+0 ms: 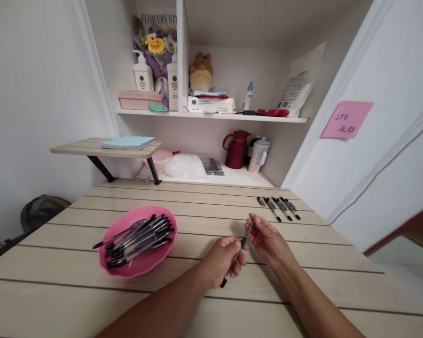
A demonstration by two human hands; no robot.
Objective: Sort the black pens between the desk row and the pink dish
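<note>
The bouquet wrap [158, 21] reads "FLOWERS ST", and the pink sticky note [346, 119] bears "250"

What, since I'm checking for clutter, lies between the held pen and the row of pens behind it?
Nothing visible: only bare table separates the pen from the row of pens.

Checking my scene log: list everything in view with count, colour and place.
held pen: one, black and clear, between both hands
bowl: one, pink, table's left
bowl pens: many, black, in bowl
row pens: about five, black, table's far right
table: one, pale wood, foreground
riser: one, pale wood, table's far left
jug: one, dark red, lower shelf
cup: one, whitish, beside jug
pump bottles: two, white, upper shelf
sticky note: one, pink, right wall
left hand: one, grips held pen's lower part
right hand: one, pinches held pen's upper end
</note>
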